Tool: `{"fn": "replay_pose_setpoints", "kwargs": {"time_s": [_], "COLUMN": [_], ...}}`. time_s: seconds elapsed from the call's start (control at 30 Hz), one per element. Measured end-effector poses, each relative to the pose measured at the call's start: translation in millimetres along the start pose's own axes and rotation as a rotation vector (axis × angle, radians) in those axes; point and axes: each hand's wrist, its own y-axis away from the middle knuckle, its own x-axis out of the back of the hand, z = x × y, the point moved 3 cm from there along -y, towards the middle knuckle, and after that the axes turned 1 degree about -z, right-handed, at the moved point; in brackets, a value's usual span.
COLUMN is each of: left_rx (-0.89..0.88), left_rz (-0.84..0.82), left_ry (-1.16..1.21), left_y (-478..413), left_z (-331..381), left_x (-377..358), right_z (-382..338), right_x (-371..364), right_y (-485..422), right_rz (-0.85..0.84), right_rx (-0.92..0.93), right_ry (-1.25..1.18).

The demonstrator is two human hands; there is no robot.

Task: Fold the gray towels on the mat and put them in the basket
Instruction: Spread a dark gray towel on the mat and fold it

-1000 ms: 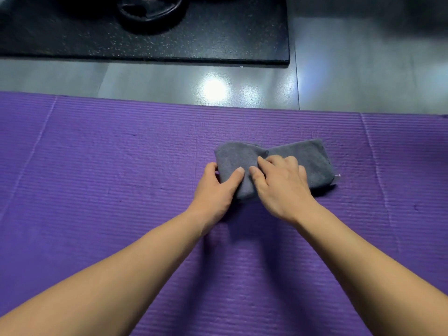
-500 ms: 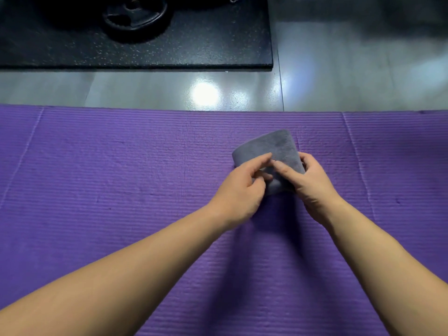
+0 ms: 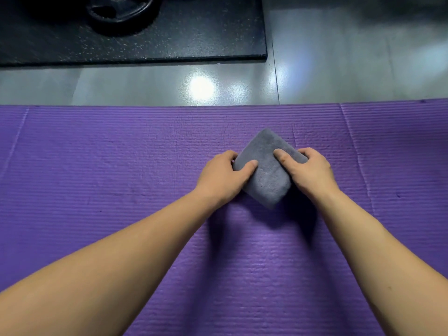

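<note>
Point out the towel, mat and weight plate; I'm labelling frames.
gray towel (image 3: 266,180), head view, folded top face
purple mat (image 3: 97,166), head view, bare ribbed surface
weight plate (image 3: 121,26), head view, dark near rim

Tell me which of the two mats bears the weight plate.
The black speckled mat at the far left; the purple ribbed mat, nearer, lies under the gray towel.

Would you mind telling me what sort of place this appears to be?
Probably a gym or home workout corner: a ribbed purple foam mat lies on a glossy grey tiled floor, and beyond it a black speckled rubber pad carries a round black weight plate.
</note>
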Motion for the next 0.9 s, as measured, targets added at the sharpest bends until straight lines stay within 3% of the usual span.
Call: {"fn": "replay_pose_setpoints", "kwargs": {"time_s": [0.23,0.4,0.63,0.77,0.9], "left_rx": [0.166,0.261,0.348,0.378,0.401], "left_rz": [-0.01,-0.064,-0.125,-0.129,-0.255], "left_ry": [0.095,0.191,0.394,0.494,0.628], "left_y": [21.9,7.3,1.5,7.9,17.7], "left_z": [1.1,10.3,1.8,-8.6,-14.4], "left_x": [-16.0,-6.3,-7.9,-13.5,-8.5], "right_z": [5.2,13.4,5.2,-3.8,-15.1], "right_x": [-4.5,-11.0,-11.9,-17.3,-19.0], "right_y": [10.5,19.6,31.5,44.4,55.8], "right_rz": [0.07,-0.166,-0.133,-0.196,-0.241], "right_rx": [-0.119,-0.259,-0.132,-0.07,0.021], "right_ry": [-0.129,-0.507,-0.487,-0.625,-0.603]}}
